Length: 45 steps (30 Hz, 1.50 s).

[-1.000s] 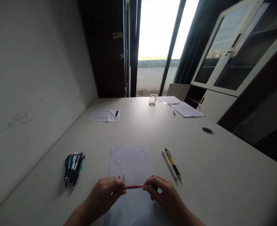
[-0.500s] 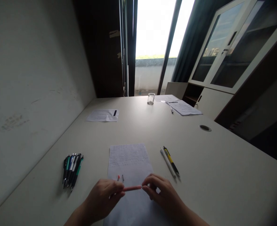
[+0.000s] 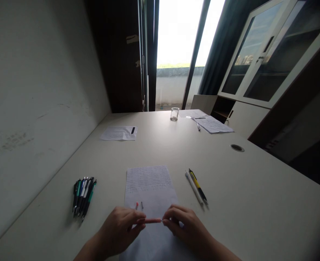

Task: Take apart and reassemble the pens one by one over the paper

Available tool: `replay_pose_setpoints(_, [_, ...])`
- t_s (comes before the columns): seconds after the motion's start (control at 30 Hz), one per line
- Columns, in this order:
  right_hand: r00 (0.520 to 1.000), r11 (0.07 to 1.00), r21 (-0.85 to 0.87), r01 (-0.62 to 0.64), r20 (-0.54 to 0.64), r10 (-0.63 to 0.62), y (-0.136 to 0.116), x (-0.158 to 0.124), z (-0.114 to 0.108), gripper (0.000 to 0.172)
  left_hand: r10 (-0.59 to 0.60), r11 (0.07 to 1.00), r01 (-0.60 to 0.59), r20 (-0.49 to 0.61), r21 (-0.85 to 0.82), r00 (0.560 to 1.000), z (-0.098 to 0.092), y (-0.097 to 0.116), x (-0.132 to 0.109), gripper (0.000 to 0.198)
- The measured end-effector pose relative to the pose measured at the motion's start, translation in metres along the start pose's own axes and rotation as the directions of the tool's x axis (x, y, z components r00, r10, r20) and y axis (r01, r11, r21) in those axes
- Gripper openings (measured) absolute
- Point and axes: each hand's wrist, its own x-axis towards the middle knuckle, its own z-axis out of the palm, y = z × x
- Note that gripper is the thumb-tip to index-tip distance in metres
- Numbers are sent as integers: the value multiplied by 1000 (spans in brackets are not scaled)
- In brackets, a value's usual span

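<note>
My left hand [image 3: 118, 229] is closed around a pink pen barrel [image 3: 152, 220], which lies level above the paper. At the barrel's right end, my right hand [image 3: 187, 225] pinches the thin tip sticking out of it. Most of that tip is hidden by the fingers. Under both hands is a sheet of lined paper [image 3: 149, 181] with writing on its upper part. A small pink pen part [image 3: 137, 205] and a small dark, thin part [image 3: 142, 205] rest on the sheet just beyond my left fingers.
To the left lies a bunch of several pens [image 3: 83, 197]. A white pen [image 3: 194, 187] and a yellow-and-black pen [image 3: 198, 186] lie to the right. Farther off are a paper [image 3: 119, 133], a glass [image 3: 174, 114], stacked sheets [image 3: 213, 125], another pen [image 3: 198, 126] and a cable hole [image 3: 237, 148].
Both hands have shifted slightly, the right one a little left and down. The pink pen has moved slightly lower and is more level. Everything else on the table is unchanged.
</note>
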Motion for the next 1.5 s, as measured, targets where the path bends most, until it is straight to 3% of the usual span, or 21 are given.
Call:
replay_pose_setpoints(0.37, [1000,1000,-11,3,22,-3,0,1,-1,17,4,1000,-5,66,22,998,0,-1,0,12])
replay_pose_setpoints(0.57, [999,999,-41,0,36,2,2,2,-1,18,12,1000,-13,49,19,999,0,1,3,11])
replay_pose_setpoints(0.83, [999,999,-26,-37,34,37,5,0,1,5,1,1000,-2,42,26,999,-1,2,3,11])
replay_pose_setpoints(1.5, [999,1000,-17,-1,33,2,4,2,0,13,8,1000,-9,57,27,998,0,1,1,9])
